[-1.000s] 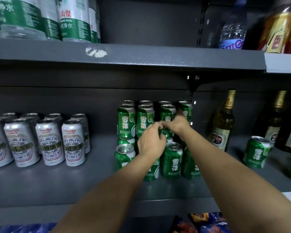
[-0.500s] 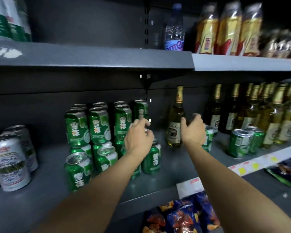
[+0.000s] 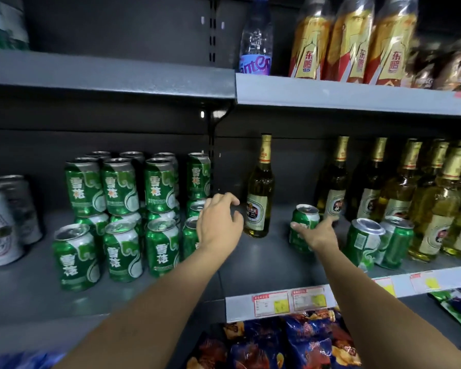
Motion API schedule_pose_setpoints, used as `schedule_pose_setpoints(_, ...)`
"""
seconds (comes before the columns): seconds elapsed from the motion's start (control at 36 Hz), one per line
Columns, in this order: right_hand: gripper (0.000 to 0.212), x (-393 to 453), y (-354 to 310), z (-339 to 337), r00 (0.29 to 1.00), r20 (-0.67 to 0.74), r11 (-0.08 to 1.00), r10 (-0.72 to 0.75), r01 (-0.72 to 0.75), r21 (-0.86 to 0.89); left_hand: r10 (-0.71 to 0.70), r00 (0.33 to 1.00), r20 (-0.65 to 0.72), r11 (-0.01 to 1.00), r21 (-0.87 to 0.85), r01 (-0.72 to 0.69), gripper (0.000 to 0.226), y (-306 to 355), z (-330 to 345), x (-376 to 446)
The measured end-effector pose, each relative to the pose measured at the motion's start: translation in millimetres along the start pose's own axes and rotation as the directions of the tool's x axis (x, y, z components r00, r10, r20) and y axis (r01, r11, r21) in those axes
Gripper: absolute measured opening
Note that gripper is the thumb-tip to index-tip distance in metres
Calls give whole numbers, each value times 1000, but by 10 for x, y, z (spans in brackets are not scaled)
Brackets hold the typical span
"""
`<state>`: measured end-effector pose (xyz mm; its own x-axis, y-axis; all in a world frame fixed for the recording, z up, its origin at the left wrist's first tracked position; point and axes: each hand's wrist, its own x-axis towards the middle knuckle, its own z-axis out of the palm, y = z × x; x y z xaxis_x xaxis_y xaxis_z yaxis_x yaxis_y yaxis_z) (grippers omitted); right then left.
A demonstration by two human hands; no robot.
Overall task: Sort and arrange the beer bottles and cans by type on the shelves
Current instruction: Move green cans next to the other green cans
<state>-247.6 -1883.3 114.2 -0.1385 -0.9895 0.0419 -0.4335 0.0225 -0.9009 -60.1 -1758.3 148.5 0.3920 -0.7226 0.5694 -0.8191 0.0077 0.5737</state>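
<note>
The right hand (image 3: 318,233) is at a stray green can (image 3: 304,227) that stands among the beer bottles (image 3: 383,193) on the right half of the middle shelf (image 3: 264,265); its grip is spread wide, thumb and fingers reaching round the can's front, and I cannot tell whether it has closed firmly yet. The left hand (image 3: 220,222) hovers loosely curled and holds nothing, just beside the lone bottle (image 3: 260,190) and the right edge of the stacked green cans (image 3: 133,209). The main risk, as I judge it, is a knock: the lone bottle stands close to both hands, and a careless swing could tip it against the stack or off the shelf. The stack is two tiers high, so adding a can roughly could topple a column. Two more green cans (image 3: 378,241) lean together near the shelf's front edge and could roll off if nudged. Whether the cans are full I cannot tell; all tops appear sealed. Silver cans (image 3: 0,227) stand apart at far left, and on the shelf above stand gold-wrapped bottles (image 3: 351,41).
</note>
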Motion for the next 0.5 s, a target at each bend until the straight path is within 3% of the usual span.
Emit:
schedule_pose_setpoints(0.17, 82, 185, 152, 158, 1000, 8, 1000, -3, 3, 26, -66, 995, -70, 995, 74, 71, 21, -160, -79, 6)
schedule_pose_setpoints(0.28, 64, 236, 205, 201, 999, -31, 997, -23, 21, -69, -87, 992, -91, 988, 117, 97, 19, -237, -151, 22)
schedule_pose_setpoints(0.39, 61, 80, 167, 244, 985, -150, 986, -90, 68, -150, -104, 992, -78, 978, 171, 116, 18, -317, -226, 23)
schedule_pose_setpoints(0.5, 60, -233, -50, 356, 935, -277, 973, -223, 195, -124, -135, 987, -84, 974, 174, 148, 18, -401, -348, 55)
